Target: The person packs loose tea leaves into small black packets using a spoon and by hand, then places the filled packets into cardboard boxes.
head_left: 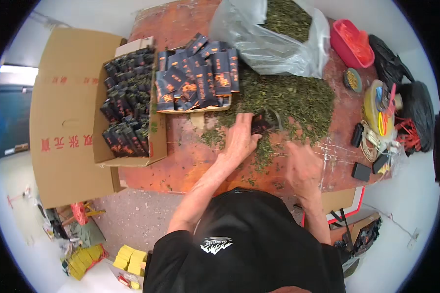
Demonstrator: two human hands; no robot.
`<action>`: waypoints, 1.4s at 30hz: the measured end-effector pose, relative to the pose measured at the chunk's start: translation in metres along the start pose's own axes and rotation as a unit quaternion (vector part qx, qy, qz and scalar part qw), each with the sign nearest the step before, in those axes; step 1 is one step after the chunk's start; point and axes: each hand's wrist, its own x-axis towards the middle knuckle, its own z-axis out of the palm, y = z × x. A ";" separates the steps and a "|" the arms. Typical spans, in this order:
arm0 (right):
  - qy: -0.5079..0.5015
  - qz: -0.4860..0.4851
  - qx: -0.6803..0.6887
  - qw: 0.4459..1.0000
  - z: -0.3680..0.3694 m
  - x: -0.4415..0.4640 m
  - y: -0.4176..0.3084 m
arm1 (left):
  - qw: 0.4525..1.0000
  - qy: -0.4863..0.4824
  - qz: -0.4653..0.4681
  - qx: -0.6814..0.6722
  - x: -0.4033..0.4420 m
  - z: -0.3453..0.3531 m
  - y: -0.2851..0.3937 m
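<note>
My left hand [240,134] is closed round a small black packet [262,123] at the near left edge of a spread heap of dried green leaves [298,100]. A clear round rim shows beside the packet's mouth. To the right, my right hand [304,163] is over the red table, near the leaves' front edge, blurred by motion; whether its fingers hold anything cannot be made out. Behind my left hand stands a shallow box of flat black packets with orange print [195,78].
An open carton [156,146] of filled black packets stands at left. At the back is a clear plastic bag [278,53] of leaves. Along the right lie a pink basket [349,51], a small bowl [352,80], string [369,141], black bags [416,115] and a black box [361,172].
</note>
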 end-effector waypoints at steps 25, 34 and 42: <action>0.047 0.101 0.117 0.987 0.018 -0.026 0.014 | 0.940 0.293 -0.168 0.047 -0.108 -0.236 -0.053; -0.001 0.155 0.136 0.979 0.038 -0.041 0.032 | 0.904 0.279 -0.273 0.174 -0.130 -0.310 -0.178; 0.025 0.131 0.135 0.982 0.056 -0.046 0.045 | 0.854 0.117 -0.395 0.318 -0.106 -0.317 -0.198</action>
